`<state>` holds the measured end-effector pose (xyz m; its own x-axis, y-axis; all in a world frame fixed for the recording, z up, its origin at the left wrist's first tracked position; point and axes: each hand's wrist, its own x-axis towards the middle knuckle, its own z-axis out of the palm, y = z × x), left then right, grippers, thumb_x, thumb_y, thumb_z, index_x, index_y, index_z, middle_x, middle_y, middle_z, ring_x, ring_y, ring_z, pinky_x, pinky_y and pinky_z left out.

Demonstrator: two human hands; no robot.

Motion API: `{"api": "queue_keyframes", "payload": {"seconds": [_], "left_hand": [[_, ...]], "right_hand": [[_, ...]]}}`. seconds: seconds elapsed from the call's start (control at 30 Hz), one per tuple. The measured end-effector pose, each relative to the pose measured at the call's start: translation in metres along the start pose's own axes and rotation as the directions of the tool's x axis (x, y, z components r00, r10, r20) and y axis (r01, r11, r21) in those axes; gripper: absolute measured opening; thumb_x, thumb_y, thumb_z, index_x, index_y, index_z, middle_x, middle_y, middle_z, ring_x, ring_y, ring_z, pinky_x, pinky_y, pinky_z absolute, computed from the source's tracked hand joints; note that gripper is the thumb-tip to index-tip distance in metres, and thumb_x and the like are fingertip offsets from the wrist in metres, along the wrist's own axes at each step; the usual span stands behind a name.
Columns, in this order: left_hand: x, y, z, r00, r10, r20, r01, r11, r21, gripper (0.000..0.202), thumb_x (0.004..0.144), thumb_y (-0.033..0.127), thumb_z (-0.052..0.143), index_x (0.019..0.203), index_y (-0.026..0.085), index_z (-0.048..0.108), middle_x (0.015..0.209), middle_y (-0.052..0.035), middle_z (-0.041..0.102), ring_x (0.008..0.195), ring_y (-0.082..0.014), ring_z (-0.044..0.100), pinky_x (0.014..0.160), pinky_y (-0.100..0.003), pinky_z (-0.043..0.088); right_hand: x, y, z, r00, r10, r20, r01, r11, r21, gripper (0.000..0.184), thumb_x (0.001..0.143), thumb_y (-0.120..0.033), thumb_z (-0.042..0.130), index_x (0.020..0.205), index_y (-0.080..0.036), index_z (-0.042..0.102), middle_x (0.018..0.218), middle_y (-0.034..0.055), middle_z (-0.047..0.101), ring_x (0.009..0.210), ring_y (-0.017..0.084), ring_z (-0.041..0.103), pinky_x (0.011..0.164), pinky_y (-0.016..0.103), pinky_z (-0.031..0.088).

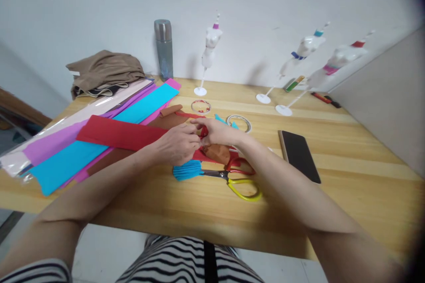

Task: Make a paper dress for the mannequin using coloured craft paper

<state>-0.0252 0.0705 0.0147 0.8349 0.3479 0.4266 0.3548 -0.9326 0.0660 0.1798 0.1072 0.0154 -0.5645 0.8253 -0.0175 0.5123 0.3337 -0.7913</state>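
Observation:
My left hand [179,143] and my right hand [215,131] meet above the middle of the wooden table [186,212]. Both pinch a small piece of red crepe paper [203,131] between their fingertips. A long red crepe paper sheet [119,135] runs leftward from under my left hand. Just below the hands lie a brown paper piece [219,152], a pleated blue paper fan [187,170] and scissors with yellow and red handles [241,181].
Blue, pink and purple crepe sheets [76,150] fan out at the left, folded brown cloth [106,70] behind them. Two tape rolls [201,106], a steel flask [164,48] and three small white mannequins [209,53] stand farther back. A black phone [299,154] lies at right.

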Motion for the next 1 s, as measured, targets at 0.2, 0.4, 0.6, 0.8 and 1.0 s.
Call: {"api": "queue_keyframes", "payload": {"seconds": [0.2,0.4,0.6,0.8,1.0], "left_hand": [[-0.011,-0.012,0.012,0.987,0.161,-0.006,-0.157,0.971,0.178,0.027,0.092,0.014,0.051,0.102,0.017,0.076,0.099,-0.0073,0.076,0.093,-0.0218,0.059,0.088,-0.036,0.05],[-0.013,-0.018,0.023,0.988,0.149,0.032,-0.152,0.978,0.146,0.023,0.094,0.012,0.052,0.101,0.018,0.073,0.102,-0.008,0.074,0.103,-0.0225,0.06,0.096,-0.039,0.049],[-0.011,-0.016,0.025,0.989,0.057,0.136,-0.075,0.989,0.128,0.028,0.101,0.012,0.045,0.109,0.018,0.071,0.106,-0.0083,0.073,0.098,-0.0203,0.061,0.094,-0.035,0.048],[-0.012,-0.01,0.027,0.989,0.064,0.134,-0.091,0.975,0.204,0.03,0.101,0.01,0.045,0.121,0.012,0.068,0.112,-0.0131,0.073,0.098,-0.0229,0.061,0.089,-0.037,0.049],[-0.012,-0.009,0.028,0.991,0.079,0.104,-0.101,0.967,0.233,0.029,0.101,0.01,0.046,0.118,0.012,0.069,0.114,-0.0125,0.073,0.099,-0.0237,0.059,0.089,-0.036,0.048]], "right_hand": [[0.002,0.0,0.0,0.997,-0.027,0.074,0.029,0.999,-0.028,0.07,0.063,-0.003,0.079,0.131,-0.018,0.067,0.115,0.0066,0.076,0.096,0.023,0.07,0.09,0.038,0.056],[-0.001,0.0,-0.007,0.988,-0.008,0.157,0.021,0.996,-0.083,0.073,0.071,-0.008,0.078,0.142,-0.019,0.062,0.12,0.0075,0.076,0.103,0.025,0.071,0.096,0.04,0.055],[-0.008,0.003,-0.025,0.992,0.016,0.128,-0.019,1.0,0.023,0.069,0.077,-0.014,0.075,0.144,-0.018,0.061,0.121,0.01,0.076,0.098,0.023,0.072,0.093,0.038,0.058],[-0.006,0.011,-0.032,0.995,0.019,-0.093,-0.018,1.0,0.011,0.04,0.077,-0.009,0.067,0.115,-0.018,0.077,0.095,0.0046,0.077,0.083,0.018,0.071,0.08,0.032,0.058],[-0.013,-0.004,-0.042,0.967,-0.012,-0.253,-0.028,0.987,-0.156,0.035,0.075,-0.002,0.059,0.101,-0.016,0.079,0.096,0.0069,0.079,0.08,0.019,0.07,0.075,0.031,0.055]]}}
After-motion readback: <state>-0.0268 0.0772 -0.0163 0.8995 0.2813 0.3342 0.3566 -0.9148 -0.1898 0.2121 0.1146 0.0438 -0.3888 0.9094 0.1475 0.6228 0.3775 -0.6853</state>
